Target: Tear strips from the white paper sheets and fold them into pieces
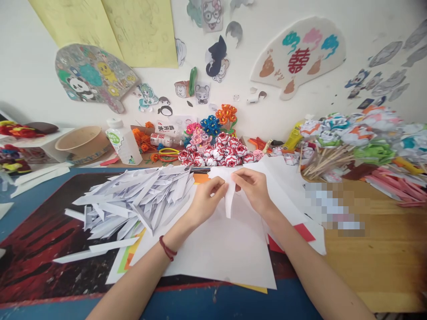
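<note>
Between my two hands is a narrow white paper strip (229, 200), its lower end hanging down toward me. My left hand (207, 198) pinches its left edge between thumb and fingers. On the other edge, my right hand (251, 186) is closed with thumb and forefinger near the strip's top. Both hands are above large white paper sheets (213, 253) stacked on the table. Left of my left hand lies a big heap of folded white paper strips (133, 200), with a few loose ones at its near side.
Red-and-white paper flowers (223, 151) line the back. A white bottle (123, 142) and beige basin (80, 140) stand at back left. On the right, paper flowers on sticks (328, 160) and pink strips (400, 184) lie by a wooden board (376, 266). Red paper (305, 232) pokes from under my right forearm.
</note>
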`<state>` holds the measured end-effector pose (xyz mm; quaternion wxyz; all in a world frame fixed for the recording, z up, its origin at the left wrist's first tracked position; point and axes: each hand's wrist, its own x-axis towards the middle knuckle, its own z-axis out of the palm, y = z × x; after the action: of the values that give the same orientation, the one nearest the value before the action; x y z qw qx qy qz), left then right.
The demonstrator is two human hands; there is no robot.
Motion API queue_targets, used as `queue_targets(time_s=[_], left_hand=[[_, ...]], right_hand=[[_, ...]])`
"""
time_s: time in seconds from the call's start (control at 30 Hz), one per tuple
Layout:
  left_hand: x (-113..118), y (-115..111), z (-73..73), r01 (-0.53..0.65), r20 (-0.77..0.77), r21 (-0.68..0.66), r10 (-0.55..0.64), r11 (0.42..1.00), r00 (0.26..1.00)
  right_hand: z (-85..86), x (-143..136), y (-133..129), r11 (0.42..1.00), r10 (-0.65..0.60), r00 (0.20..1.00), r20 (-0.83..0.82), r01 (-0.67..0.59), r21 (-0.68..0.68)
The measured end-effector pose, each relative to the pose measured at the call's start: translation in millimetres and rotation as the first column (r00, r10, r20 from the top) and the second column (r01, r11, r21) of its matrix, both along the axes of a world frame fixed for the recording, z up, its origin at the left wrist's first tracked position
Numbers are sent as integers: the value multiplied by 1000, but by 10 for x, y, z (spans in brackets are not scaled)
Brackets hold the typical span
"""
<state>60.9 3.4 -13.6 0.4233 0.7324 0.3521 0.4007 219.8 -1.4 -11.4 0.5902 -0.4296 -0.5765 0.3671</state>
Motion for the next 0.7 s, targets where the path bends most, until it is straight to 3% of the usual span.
queue_targets(time_s=[0.7], left_hand=[[-21,23,-38,69,-33,-75,-72,995,997]], right_hand=[[-49,13,28,995,-95,995,-14,95,21]])
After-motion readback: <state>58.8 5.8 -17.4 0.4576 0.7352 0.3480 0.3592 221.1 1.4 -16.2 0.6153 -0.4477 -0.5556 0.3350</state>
